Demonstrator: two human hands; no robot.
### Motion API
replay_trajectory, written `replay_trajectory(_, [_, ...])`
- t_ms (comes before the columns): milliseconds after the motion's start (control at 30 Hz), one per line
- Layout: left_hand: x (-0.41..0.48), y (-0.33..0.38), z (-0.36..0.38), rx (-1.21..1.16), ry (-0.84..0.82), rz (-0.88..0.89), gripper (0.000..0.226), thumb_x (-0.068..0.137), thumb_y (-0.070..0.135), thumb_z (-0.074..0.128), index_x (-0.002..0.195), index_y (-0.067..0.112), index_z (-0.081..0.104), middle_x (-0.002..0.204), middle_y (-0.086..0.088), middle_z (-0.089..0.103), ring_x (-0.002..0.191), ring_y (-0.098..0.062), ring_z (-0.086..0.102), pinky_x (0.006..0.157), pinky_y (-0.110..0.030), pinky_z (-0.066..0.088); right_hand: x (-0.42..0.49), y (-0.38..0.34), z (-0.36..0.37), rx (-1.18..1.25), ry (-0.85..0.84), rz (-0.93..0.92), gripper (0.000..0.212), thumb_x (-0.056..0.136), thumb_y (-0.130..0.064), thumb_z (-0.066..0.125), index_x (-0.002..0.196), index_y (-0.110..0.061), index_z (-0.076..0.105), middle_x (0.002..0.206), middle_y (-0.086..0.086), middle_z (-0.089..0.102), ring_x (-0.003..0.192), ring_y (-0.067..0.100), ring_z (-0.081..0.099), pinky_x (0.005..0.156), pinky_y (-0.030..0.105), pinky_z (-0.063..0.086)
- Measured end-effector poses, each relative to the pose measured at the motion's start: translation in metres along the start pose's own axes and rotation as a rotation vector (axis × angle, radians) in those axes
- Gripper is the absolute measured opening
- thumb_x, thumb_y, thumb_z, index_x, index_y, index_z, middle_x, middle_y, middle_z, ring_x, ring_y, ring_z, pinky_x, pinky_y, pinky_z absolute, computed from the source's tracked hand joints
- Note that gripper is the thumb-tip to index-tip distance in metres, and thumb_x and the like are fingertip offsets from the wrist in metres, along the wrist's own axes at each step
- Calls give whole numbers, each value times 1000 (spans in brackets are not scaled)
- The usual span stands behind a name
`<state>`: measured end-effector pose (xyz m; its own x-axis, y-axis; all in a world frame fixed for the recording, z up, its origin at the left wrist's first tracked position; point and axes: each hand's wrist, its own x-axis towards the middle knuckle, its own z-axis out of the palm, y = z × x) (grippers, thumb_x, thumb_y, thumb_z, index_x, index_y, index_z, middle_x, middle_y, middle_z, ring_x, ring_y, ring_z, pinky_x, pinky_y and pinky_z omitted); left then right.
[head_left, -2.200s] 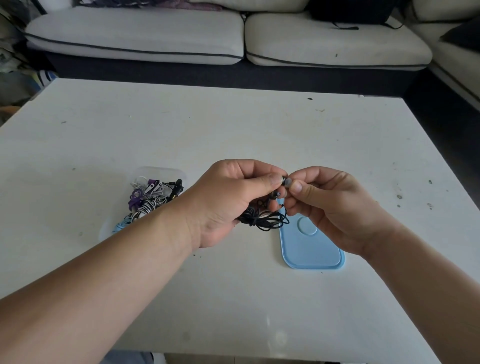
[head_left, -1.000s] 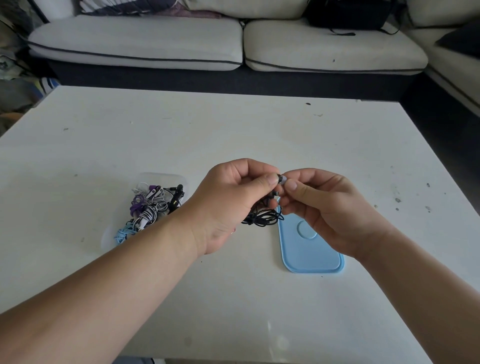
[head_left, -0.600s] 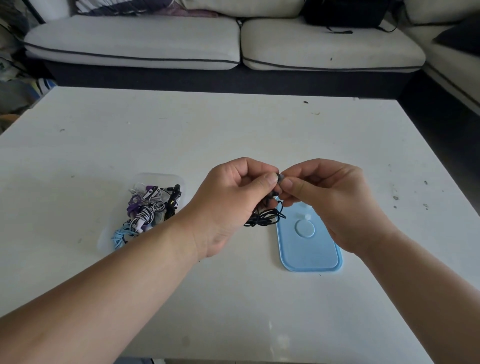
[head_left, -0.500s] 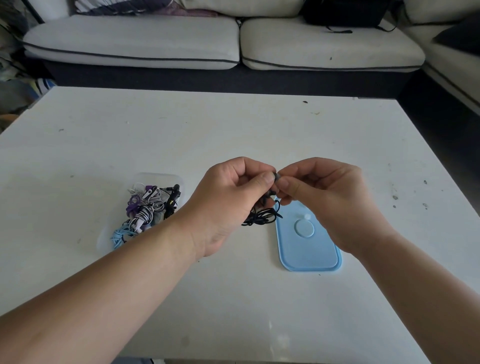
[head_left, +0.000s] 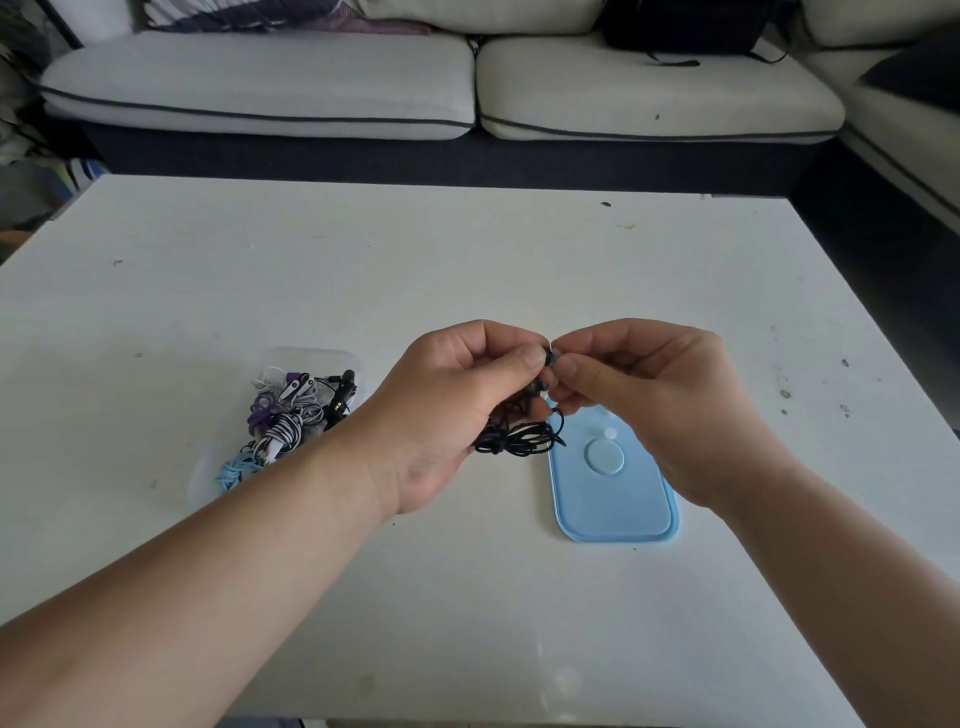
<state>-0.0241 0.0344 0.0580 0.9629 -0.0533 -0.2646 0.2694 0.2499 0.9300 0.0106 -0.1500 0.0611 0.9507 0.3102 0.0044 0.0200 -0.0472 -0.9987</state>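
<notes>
Up close, gripping a bundle of black earphones (head_left: 519, 439) in the left hand (head_left: 452, 410), fingers curled round the cord, thumb pressed on top. Pinching the small grey earbud (head_left: 551, 357) between thumb and forefinger of the right hand (head_left: 654, 405), hard against the left thumb. Holding all of it just above the table (head_left: 467, 270), over the far left corner of the blue lid (head_left: 613, 493).

Hardly any travel over the last two seconds. Closed the small gap between the two thumbs, rolled the right knuckles up a touch, and left the loose loops dangling under the left palm much as before. Probably still working at the bud end, tucking it in or teasing it free; cannot tell which. Not yet ready to put down, by the look of it.

Lying flat under the right wrist, that lid, partly hidden by the hand. Off to the left, near the left wrist, a clear box (head_left: 311, 358) heaped with other cords (head_left: 285, 421) in white, purple, striped and pale blue, its near end covered by the left forearm. Nothing lying between hands and box, though little room left inside.

Farther back, past bare speckled tabletop, a pale sofa (head_left: 260, 88) with a black bag (head_left: 680, 26) on it.
</notes>
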Motion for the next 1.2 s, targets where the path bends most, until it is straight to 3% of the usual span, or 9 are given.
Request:
replay_trajectory(133, [-1,1,0,60,-6,30,10,100,7,63,103,3,72,85,-6,75,74,-21,69,71,-27,59,-1,-4,-1,-26,4,18,11,88,1,74,88,-8,80,82,9,79,75,26,75,76,27,60])
replay_trajectory(267, [0,-2,-2,228,18,157,9,100,6,65,101,6,74,89,-9,77,83,-23,73,91,-50,62,1,-4,-4,31,-28,74,6,88,-1,74,88,-4,80,84,16,78,73,29,70,76,32,59])
replay_trajectory(433, [-2,-2,-5,377,30,312,11,98,0,66,100,6,74,88,-8,78,77,-17,74,77,-29,61,2,2,0,239,-71,212,7,88,-3,72,91,2,75,79,13,72,70,22,63,67,28,56])
replay_trajectory(567, [0,-3,-5,199,10,168,12,100,2,64,103,6,74,86,-8,76,79,-19,72,80,-35,63,3,4,-1,287,-113,217,17,79,-10,74,92,-1,75,90,15,74,72,21,63,68,29,56])
replay_trajectory(767, [2,0,-1,3,-32,47,14,100,5,61,105,6,73,86,-6,74,68,-19,67,69,-26,57,5,9,-9,372,-87,215,24,81,-13,69,100,1,71,92,18,73,75,23,68,68,29,58])
replay_trajectory(1067, [2,1,5,-20,-34,27,12,100,4,61,105,4,72,85,-8,71,67,-18,65,68,-24,57,5,13,-9,343,-108,202,17,82,-14,71,93,-2,73,93,19,72,77,24,66,68,29,56])
replay_trajectory(1200, [3,1,7,43,21,1,11,99,8,65,104,7,74,86,-6,74,71,-20,67,72,-29,58,7,13,-18,276,29,229,17,80,-14,76,92,-3,74,85,15,72,69,21,66,61,28,55])
